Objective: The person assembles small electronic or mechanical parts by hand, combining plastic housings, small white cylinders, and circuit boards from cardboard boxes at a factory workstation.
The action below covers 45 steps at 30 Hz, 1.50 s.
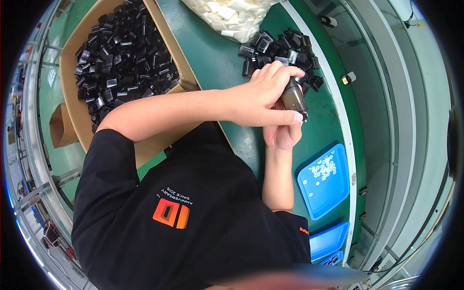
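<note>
Beyond my torso, at the upper right of the bench, both hands meet around a dark translucent cylinder (295,99) with a small metal tip at its near end. My left hand (256,101) reaches across from the left, its fingers over the far end and its thumb by the near end. Below it, my right hand (282,135) is closed about the same piece, most of its fingers covered by the left. Right behind the hands lies a loose pile of black cylindrical parts (263,43).
A cardboard box (188,60) full of similar black parts (125,53) stands at the left. A clear bag of white square pads (232,17) sits at the far edge. On the right, a blue tray (314,208) holds small white rings (325,168); another blue tray (328,240) is nearer.
</note>
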Available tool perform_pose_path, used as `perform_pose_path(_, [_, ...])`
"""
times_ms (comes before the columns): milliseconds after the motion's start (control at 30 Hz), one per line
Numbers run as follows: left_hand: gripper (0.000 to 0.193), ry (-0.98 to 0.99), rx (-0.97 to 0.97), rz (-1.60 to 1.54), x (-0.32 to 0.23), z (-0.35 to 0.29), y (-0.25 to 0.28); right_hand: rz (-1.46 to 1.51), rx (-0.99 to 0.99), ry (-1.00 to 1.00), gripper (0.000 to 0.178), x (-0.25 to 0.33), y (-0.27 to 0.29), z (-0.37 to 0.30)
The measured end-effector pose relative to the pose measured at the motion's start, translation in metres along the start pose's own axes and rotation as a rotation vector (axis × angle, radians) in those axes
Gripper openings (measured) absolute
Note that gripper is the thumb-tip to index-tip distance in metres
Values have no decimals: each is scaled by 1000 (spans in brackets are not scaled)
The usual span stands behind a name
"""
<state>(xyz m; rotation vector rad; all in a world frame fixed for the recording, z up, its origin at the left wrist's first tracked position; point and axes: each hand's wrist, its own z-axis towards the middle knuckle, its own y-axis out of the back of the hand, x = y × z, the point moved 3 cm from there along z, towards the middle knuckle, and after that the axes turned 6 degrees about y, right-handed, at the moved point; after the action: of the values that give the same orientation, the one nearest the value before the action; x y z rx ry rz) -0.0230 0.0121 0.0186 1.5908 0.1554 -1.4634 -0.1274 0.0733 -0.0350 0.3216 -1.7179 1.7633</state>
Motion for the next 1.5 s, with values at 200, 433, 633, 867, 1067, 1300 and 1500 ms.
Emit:
perform_pose_path(200, [74,-91,-70,-12,-1,-4,-2,-12,2,72,74,2,6,-3])
perform_pose_path(433, [77,-80,39,-76,3,2,8,-460,122,80,56,62,-11,11])
perform_pose_path(633, [41,-177,-115,213,8,-23,115,-1667,-78,211,51,168,119,88])
perform_pose_path(867, [18,294,-640,688,170,-137,283,-2255,-411,50,46,232,250,87])
perform_pose_path(1067, [33,631,-615,1042,231,-191,297,-2364,-686,189,44,222,219,120])
perform_pose_path(1300, [52,755,-477,1115,257,-206,271,-2218,-925,-274,70,174,219,158])
perform_pose_path(1500, [31,643,-585,1099,260,-197,274,-2009,-653,407,45,193,275,161])
